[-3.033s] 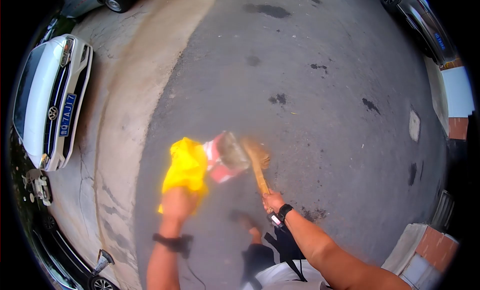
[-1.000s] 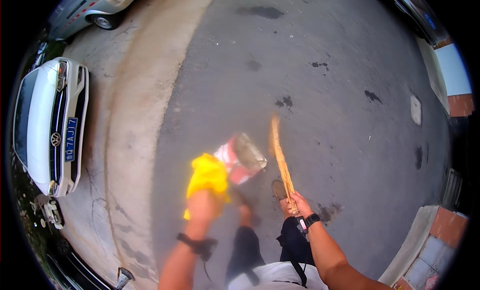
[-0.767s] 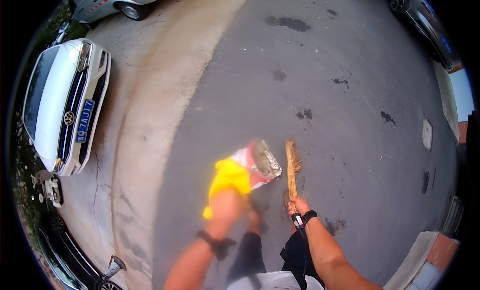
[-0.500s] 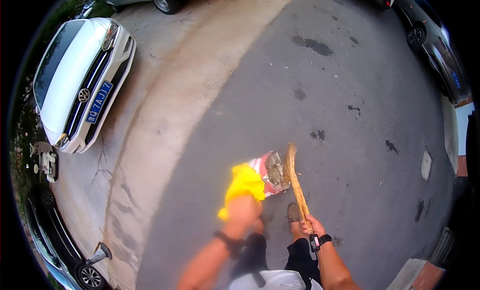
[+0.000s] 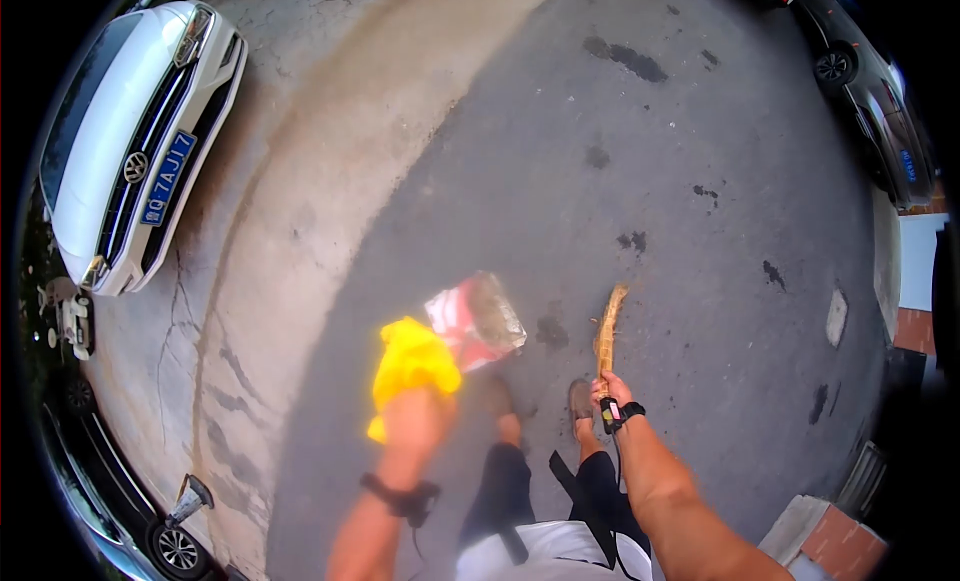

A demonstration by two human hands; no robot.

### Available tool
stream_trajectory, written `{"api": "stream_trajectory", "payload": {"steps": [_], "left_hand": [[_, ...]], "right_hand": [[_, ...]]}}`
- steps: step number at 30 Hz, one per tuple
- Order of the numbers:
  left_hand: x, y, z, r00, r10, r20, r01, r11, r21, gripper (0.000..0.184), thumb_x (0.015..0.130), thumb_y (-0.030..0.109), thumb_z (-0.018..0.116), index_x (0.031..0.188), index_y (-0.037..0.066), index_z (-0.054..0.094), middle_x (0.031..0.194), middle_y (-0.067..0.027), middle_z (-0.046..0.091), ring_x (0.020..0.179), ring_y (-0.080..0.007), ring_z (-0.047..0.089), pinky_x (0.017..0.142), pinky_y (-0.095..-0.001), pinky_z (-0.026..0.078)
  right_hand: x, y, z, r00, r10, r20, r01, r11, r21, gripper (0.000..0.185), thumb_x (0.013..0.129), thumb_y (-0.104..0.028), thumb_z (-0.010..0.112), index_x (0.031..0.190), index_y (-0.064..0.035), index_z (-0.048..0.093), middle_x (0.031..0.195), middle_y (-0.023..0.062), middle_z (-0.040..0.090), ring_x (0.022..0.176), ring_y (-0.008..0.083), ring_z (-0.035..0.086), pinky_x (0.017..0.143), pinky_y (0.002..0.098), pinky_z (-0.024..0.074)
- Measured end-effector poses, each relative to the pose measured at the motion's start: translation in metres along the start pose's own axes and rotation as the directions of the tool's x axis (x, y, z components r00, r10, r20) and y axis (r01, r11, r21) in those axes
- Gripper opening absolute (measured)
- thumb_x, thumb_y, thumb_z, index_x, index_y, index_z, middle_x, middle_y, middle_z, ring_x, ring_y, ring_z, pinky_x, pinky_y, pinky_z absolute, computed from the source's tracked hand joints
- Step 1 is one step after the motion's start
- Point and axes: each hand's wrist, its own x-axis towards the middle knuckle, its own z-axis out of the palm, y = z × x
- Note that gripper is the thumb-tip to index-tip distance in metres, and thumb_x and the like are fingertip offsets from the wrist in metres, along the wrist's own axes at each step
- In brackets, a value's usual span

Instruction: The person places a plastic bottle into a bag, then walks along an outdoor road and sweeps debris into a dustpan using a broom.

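Observation:
My left hand (image 5: 418, 421), blurred by motion, is closed on a crumpled yellow cloth or bag (image 5: 415, 361). Just beyond the yellow material is a red-and-white dustpan (image 5: 458, 326) that looks like a cut-open container, its grey, dirty inside facing right. It moves along with this hand; the yellow material hides where it is gripped. My right hand (image 5: 612, 389) is wrapped round a straw broom (image 5: 608, 331), which points away from me. The broom is apart from the dustpan, with bare asphalt between them.
My shoes (image 5: 581, 399) stand on grey asphalt (image 5: 520, 201) with dark stains. A white car (image 5: 120, 151) is parked at left, a dark car (image 5: 110, 481) below it, and another dark car (image 5: 870, 91) at upper right. A brick-edged step (image 5: 840, 541) lies at lower right.
My left hand, the yellow material and the dustpan have moved left, away from the broom. My right hand has risen slightly in view, and the broom now points more directly away from me.

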Motion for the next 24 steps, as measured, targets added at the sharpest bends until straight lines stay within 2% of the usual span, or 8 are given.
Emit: {"api": "stream_trajectory", "payload": {"steps": [2,4,8,10,16,19,20,24], "left_hand": [[0.009,-0.003,0.002,1.000,0.010,-0.020,-0.010,1.000,-0.005,0.032,0.081,0.034,0.071,0.076,0.003,0.073,0.069,-0.0197,0.069,0.065,-0.0362,0.069,0.064,-0.0453,0.055],[0.011,-0.008,-0.004,1.000,0.003,-0.005,-0.003,1.000,-0.004,0.033,0.081,0.035,0.070,0.077,0.003,0.073,0.070,-0.0197,0.069,0.066,-0.0363,0.069,0.065,-0.0456,0.055],[0.025,-0.030,-0.031,0.998,-0.065,-0.024,0.064,0.997,-0.047,0.034,0.081,0.038,0.069,0.078,0.004,0.074,0.072,-0.0195,0.069,0.069,-0.0368,0.069,0.067,-0.0459,0.056],[0.018,-0.045,-0.036,0.991,-0.131,-0.031,0.129,0.989,-0.079,0.034,0.081,0.038,0.069,0.079,0.005,0.074,0.073,-0.0196,0.069,0.071,-0.0374,0.069,0.067,-0.0461,0.056],[-0.002,-0.091,-0.060,0.923,-0.379,-0.061,0.364,0.915,-0.175,0.036,0.082,0.037,0.068,0.081,0.002,0.074,0.077,-0.0223,0.069,0.075,-0.0404,0.069,0.068,-0.0468,0.056],[0.003,-0.098,-0.079,0.876,-0.478,-0.066,0.457,0.865,-0.205,0.037,0.082,0.036,0.069,0.081,-0.001,0.072,0.077,-0.0237,0.068,0.074,-0.0415,0.069,0.067,-0.0467,0.055],[0.006,-0.100,-0.082,0.862,-0.498,-0.095,0.468,0.854,-0.226,0.037,0.082,0.035,0.069,0.080,-0.001,0.071,0.076,-0.0240,0.068,0.073,-0.0418,0.068,0.066,-0.0465,0.054],[0.026,-0.093,-0.115,0.782,-0.610,-0.126,0.555,0.775,-0.303,0.036,0.082,0.032,0.070,0.076,-0.004,0.068,0.073,-0.0249,0.066,0.070,-0.0426,0.067,0.063,-0.0458,0.052]], "right_hand": [[0.021,0.042,0.053,1.000,-0.026,-0.015,0.021,0.955,-0.296,0.017,0.099,-0.027,0.061,0.100,-0.0134,0.051,0.074,0.0051,0.059,0.051,0.0156,0.056,0.044,0.0311,0.0473],[-0.019,0.072,0.109,0.999,-0.009,0.035,0.022,0.914,-0.405,0.014,0.100,-0.025,0.061,0.102,-0.0139,0.052,0.076,0.0048,0.060,0.052,0.0145,0.056,0.044,0.0299,0.0457],[-0.076,0.074,0.145,0.966,0.164,0.203,-0.043,0.868,-0.495,0.019,0.100,-0.027,0.063,0.110,-0.0143,0.052,0.080,0.0040,0.060,0.056,0.0133,0.055,0.044,0.0290,0.0457],[-0.091,0.070,0.144,0.967,0.125,0.222,0.007,0.858,-0.513,0.023,0.100,-0.028,0.063,0.115,-0.0141,0.052,0.080,0.0038,0.060,0.056,0.0129,0.054,0.045,0.0283,0.0461],[-0.142,-0.021,0.146,0.932,0.051,0.360,0.051,0.962,-0.267,0.017,0.102,-0.025,0.061,0.110,-0.0144,0.050,0.083,0.0040,0.060,0.059,0.0124,0.054,0.047,0.0265,0.0447],[-0.146,-0.072,0.152,0.957,-0.020,0.290,0.090,0.969,-0.232,0.016,0.100,-0.021,0.065,0.101,-0.0138,0.051,0.081,0.0041,0.058,0.056,0.0111,0.053,0.045,0.0252,0.0439],[-0.139,-0.091,0.150,0.944,0.004,0.330,0.073,0.972,-0.221,0.015,0.099,-0.020,0.065,0.098,-0.0121,0.052,0.081,0.0038,0.058,0.058,0.0106,0.053,0.045,0.0250,0.0439],[-0.125,-0.151,0.178,0.964,0.011,0.265,0.031,0.988,-0.151,0.015,0.097,-0.017,0.064,0.101,-0.0075,0.053,0.084,0.0041,0.059,0.061,0.0117,0.055,0.051,0.0270,0.0457]]}}
